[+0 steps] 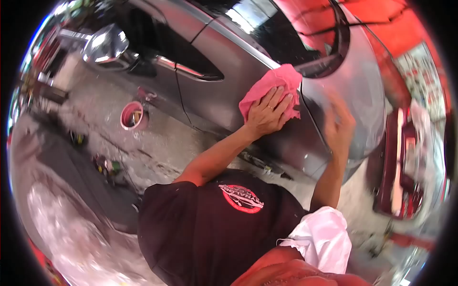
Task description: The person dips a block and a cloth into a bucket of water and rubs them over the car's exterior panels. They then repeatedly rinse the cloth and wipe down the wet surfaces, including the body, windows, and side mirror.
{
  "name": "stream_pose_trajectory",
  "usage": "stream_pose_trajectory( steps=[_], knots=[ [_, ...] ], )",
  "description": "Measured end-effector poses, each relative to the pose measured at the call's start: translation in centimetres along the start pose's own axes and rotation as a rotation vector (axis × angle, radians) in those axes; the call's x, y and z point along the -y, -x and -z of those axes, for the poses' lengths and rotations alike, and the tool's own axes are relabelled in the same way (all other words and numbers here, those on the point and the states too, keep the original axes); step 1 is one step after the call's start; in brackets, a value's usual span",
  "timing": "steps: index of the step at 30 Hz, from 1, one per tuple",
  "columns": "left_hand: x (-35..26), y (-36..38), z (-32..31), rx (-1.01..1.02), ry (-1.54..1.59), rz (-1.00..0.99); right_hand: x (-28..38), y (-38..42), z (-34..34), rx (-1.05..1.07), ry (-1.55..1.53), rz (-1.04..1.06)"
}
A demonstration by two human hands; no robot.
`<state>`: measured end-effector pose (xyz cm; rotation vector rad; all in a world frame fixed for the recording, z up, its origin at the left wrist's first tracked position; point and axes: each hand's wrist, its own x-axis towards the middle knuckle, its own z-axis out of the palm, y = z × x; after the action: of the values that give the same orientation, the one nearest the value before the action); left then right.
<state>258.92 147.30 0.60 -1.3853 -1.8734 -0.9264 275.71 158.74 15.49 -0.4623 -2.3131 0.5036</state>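
A pink cloth [260,90] lies bunched against the grey car's side panel [229,52], just below the rear window. My left hand [269,112], a ring on one finger, holds this cloth flat to the panel, its fingers close together over it. To the right, my right hand [339,124] is at the rear panel [362,109], beyond a panel gap. Motion blurs its fingers, which look apart and hold nothing visible. Whether its fingertips touch the paint is unclear. A white cloth [324,238] hangs beside the black shirt.
A pink bucket [135,116] with something inside stands on the floor at left. The car's mirror [107,46] juts out at upper left. Grey and clear sheeting [67,224] covers something at lower left. A dark red car part [398,162] stands at right.
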Motion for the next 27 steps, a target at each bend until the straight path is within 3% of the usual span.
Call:
stream_pose_trajectory(
  steps=[1,2,4,6,7,8,9,10,11,13,14,15,16,18,19,20,21,22,23,25,26,27],
  knots=[
    [0.6,0.1,0.3,0.019,-0.063,-0.010,-1.6,0.2,1.1,-0.127,0.150,0.032],
    [2.3,-0.5,0.4,-0.110,0.038,0.070,-3.1,0.8,2.5,-0.257,0.299,0.051],
    [7.3,-5.1,4.4,-0.259,-0.080,-0.005,-9.1,3.2,5.0,-0.275,0.500,0.000],
    [14.6,-9.3,7.3,-0.356,-0.255,-0.080,-14.7,6.2,6.5,-0.202,0.556,0.008],
    [16.2,-11.4,10.0,-0.222,-0.317,0.007,-16.5,6.9,7.0,-0.141,0.639,-0.010],
    [14.0,-14.4,13.4,-0.389,-0.447,-0.069,-17.0,6.6,7.2,-0.128,0.631,0.002],
    [15.3,-15.2,14.0,-0.410,-0.295,0.099,-16.7,6.5,7.4,-0.070,0.542,-0.016],
    [22.9,-13.7,11.1,-0.577,-0.513,0.077,-16.6,6.3,7.1,-0.015,0.450,-0.035],
    [21.4,-13.5,10.8,-0.566,-0.527,0.090,-16.7,6.2,6.7,0.004,0.441,-0.028],
    [13.8,-13.5,9.4,-0.722,-0.441,0.373,-16.8,6.3,6.6,-0.034,0.471,-0.113],
    [10.1,-11.4,7.3,-0.628,-0.508,0.487,-17.0,6.2,6.7,-0.014,0.470,-0.102],
    [10.4,-6.6,2.2,-0.533,-0.469,0.497,-17.0,6.2,6.7,-0.014,0.466,-0.104],
    [3.2,-5.8,1.5,-0.489,-0.152,0.736,-16.9,6.3,6.6,-0.014,0.464,-0.105],
    [-5.8,-0.1,-3.3,-0.340,-0.103,0.602,-17.0,6.2,6.6,0.015,0.461,-0.089],
    [-10.5,3.4,-5.3,-0.172,-0.138,0.509,-17.0,6.2,6.9,0.027,0.461,-0.089],
    [-14.1,4.7,-4.4,0.042,0.041,0.510,-17.3,6.2,6.8,0.033,0.465,-0.091],
    [-16.5,7.4,-4.6,0.096,0.181,0.372,-17.3,6.2,6.7,0.041,0.468,-0.063],
    [-17.9,12.4,-8.4,0.164,0.203,0.148,-17.3,6.1,6.9,0.048,0.454,-0.076],
    [-17.0,11.7,-6.9,0.148,0.203,0.165,-17.4,6.2,7.1,0.058,0.442,-0.095],
    [-11.7,9.8,-1.8,0.685,0.595,0.497,-17.8,6.1,7.3,0.058,0.452,-0.059],
    [-8.1,10.6,-0.9,0.185,0.235,0.335,-17.7,6.1,7.3,0.062,0.460,-0.066],
    [-3.8,9.9,1.6,0.111,-0.049,0.403,-17.7,6.3,7.1,0.059,0.466,-0.077]
  ],
)
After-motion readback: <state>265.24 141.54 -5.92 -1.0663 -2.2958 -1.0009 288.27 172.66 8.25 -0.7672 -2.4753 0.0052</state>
